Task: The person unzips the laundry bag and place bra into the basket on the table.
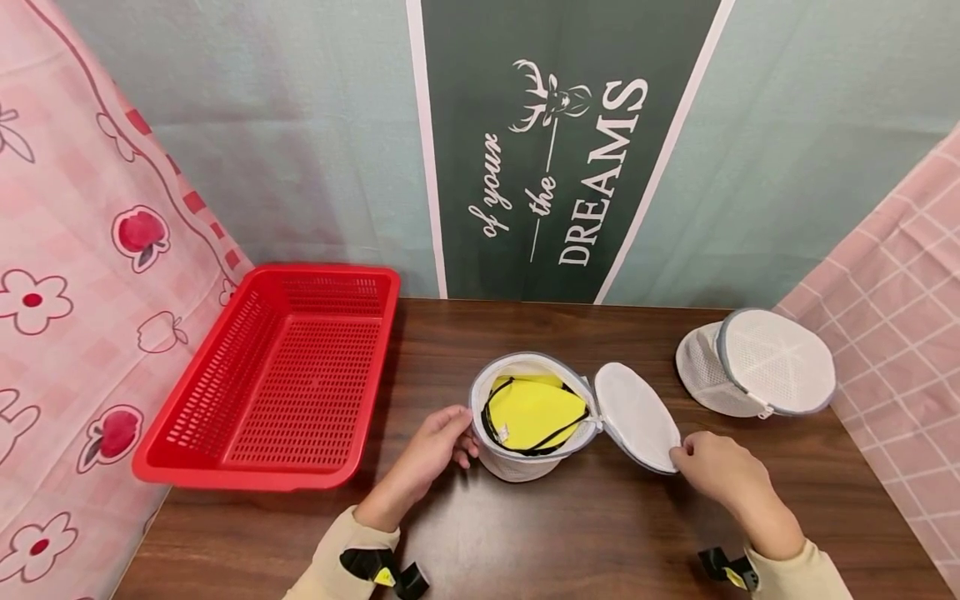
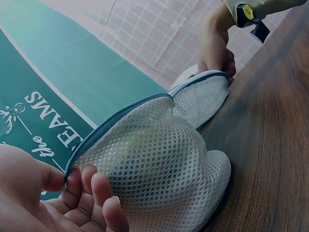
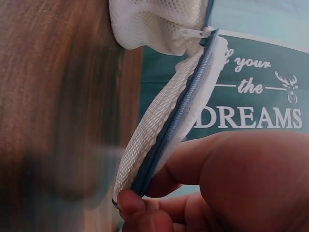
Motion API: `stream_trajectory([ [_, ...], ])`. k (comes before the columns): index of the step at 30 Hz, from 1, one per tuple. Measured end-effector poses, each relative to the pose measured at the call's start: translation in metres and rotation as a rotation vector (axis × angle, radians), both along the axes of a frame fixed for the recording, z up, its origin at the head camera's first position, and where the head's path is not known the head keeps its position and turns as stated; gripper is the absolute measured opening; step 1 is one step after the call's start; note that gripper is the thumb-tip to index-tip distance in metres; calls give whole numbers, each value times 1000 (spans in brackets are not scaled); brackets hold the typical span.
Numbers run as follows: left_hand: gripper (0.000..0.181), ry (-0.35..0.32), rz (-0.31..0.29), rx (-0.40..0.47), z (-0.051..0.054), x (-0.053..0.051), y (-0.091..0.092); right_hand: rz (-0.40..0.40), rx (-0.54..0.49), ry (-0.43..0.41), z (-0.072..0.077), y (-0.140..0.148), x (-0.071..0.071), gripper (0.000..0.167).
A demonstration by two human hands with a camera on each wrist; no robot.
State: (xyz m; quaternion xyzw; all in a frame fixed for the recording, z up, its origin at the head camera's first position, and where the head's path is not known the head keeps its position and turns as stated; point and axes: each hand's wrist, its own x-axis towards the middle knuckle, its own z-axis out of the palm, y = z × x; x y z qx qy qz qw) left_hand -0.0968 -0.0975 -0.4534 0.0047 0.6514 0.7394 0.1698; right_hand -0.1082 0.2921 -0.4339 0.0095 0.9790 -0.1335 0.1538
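Observation:
A white mesh laundry bag [image 1: 517, 468] with a grey-blue zip rim stands unzipped on the table. Inside it lies a yellow cloth item with black trim [image 1: 536, 412]; its exact kind is not clear. My left hand [image 1: 438, 442] pinches the bag's left rim between thumb and forefinger, as the left wrist view shows at the zip edge [image 2: 104, 126]. My right hand [image 1: 723, 471] pinches the far edge of the round lid [image 1: 637, 414], which is folded out to the right. In the right wrist view the zip pull [image 3: 193, 33] hangs near the hinge.
A red plastic basket [image 1: 300, 392] stands on the left of the brown wooden table [image 1: 525, 542]. At the back right sits a second white mesh bag [image 1: 780, 362] with its lid on. Cloth hangs behind and on both sides.

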Motion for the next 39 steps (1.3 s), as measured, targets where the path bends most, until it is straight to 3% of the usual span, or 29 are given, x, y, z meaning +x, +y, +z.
stream_trajectory([
  [12, 24, 2, 0, 0, 1, 0, 1, 48, -6, -19, -20, -1, -3, 21],
  [22, 26, 3, 6, 2, 4, 0, 1, 39, 6, -21, -12, 1, -2, 30],
  [26, 27, 9, 18, -8, 6, -1, 1, 17, -4, 46, -4, -1, -1, 30],
  [33, 32, 25, 69, -20, 11, -2, 1, 16, -92, 250, 9, -16, 7, 28],
  [39, 33, 30, 82, 2, 23, -1, 0, 74, -234, 290, 18, -38, 14, 30],
])
